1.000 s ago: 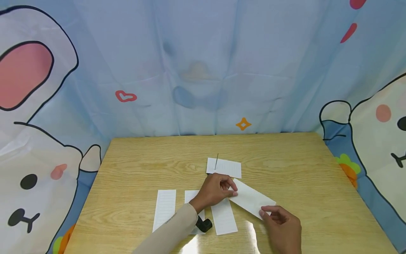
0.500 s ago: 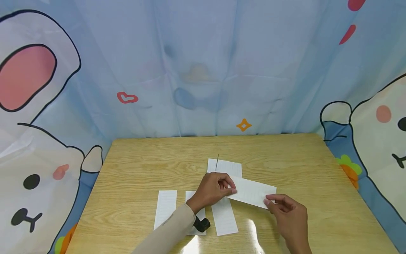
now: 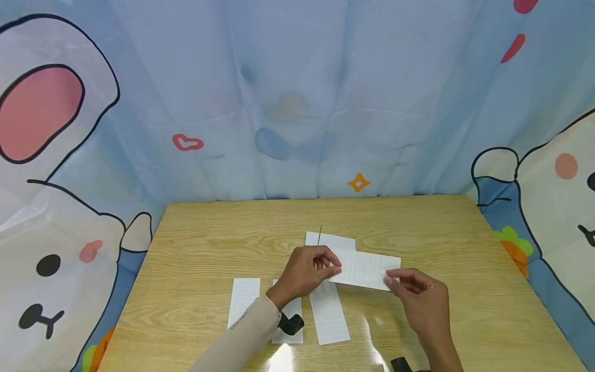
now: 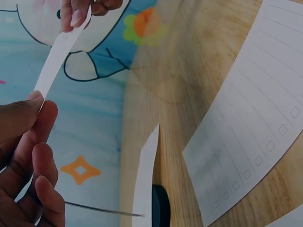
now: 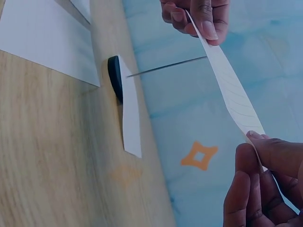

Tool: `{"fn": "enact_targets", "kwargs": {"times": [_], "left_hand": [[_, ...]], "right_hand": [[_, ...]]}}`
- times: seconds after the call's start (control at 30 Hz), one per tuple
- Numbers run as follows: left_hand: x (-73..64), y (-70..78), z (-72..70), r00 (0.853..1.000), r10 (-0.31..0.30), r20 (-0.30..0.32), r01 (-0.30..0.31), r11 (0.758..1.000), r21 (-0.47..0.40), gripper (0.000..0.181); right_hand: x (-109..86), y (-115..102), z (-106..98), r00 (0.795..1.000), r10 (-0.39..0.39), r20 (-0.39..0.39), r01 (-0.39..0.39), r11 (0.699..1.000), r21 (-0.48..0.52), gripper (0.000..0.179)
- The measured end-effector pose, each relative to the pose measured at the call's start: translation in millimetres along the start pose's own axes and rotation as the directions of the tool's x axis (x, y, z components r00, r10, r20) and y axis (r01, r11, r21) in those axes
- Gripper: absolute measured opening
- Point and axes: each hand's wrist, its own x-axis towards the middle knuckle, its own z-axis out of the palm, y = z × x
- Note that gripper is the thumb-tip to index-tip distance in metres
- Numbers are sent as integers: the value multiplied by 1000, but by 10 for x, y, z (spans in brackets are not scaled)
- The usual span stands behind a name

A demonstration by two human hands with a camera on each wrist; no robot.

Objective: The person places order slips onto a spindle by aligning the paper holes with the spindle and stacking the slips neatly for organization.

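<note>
Between thumb and fingers, my left hand point(image 3: 304, 271) pinches the left end of a lined paper slip point(image 3: 364, 269). My right hand point(image 3: 420, 302) pinches its right end, so the slip spans the two hands above the table. A paper spike point(image 3: 320, 235) stands just beyond the left hand, its thin metal rod point(image 5: 165, 66) rising from a round dark base point(image 5: 115, 80). Another lined slip point(image 3: 337, 242) is pierced by the rod and lies over the base. In the right wrist view the held slip overlaps the rod's tip; whether they touch I cannot tell.
Three lined slips lie on the wooden table point(image 3: 209, 232): one at left point(image 3: 244, 297), a middle slip point(image 3: 292, 310) partly under the left arm, and a right slip point(image 3: 330, 315). A printed blue curtain point(image 3: 288, 170) hangs behind the table's far edge.
Both hands have raised the slip and shifted it away from the body, toward the spike. The slip has turned from a steep slant to nearly level across the view.
</note>
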Motion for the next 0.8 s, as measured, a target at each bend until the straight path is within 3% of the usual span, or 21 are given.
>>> {"fn": "enact_targets", "kwargs": {"times": [0.57, 0.8], "left_hand": [[14, -20, -210, 996, 24, -83, -25, 1000, -3, 6], [44, -32, -278, 991, 58, -123, -62, 998, -22, 5]], "right_hand": [[151, -175, 163, 996, -92, -13, 92, 994, 65, 17], [205, -284, 214, 989, -147, -15, 147, 986, 73, 14]]}}
